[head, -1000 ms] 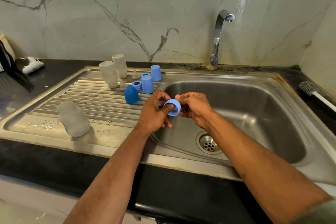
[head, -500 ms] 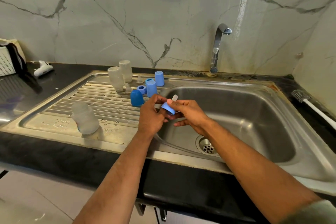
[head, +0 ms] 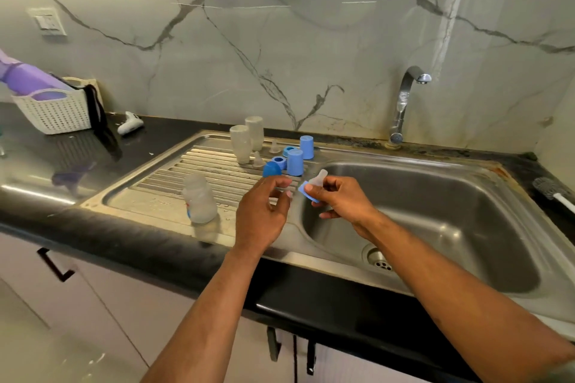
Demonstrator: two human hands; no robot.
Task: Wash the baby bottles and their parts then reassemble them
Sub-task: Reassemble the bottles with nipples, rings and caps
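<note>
Right hand (head: 337, 199): held over the near left edge of the sink basin (head: 435, 227); fingers are pinched on a blue ring (head: 308, 193) with a clear teat (head: 320, 179) standing up through it.
Left hand (head: 264, 211): held just left of the right hand, apart from the ring; fingers are loosely curled and nothing is gripped.
Near bottle (head: 199, 197): a frosted body, seen upright on the near part of the ribbed drainboard (head: 186, 171).
Far bottles (head: 247, 138): two frosted bodies set side by side at the far edge of the drainboard.
Blue parts: two tall caps (head: 300, 154), two rings (head: 284, 157) and a domed cap (head: 271, 169) grouped right of the far bottles; two clear teats (head: 264, 154) stand among them.
Tap (head: 404, 102): mounted behind the basin.
Brush (head: 550, 190): laid on the dark surface (head: 93, 205) at far right.
Basket (head: 53, 112): placed at far left.
</note>
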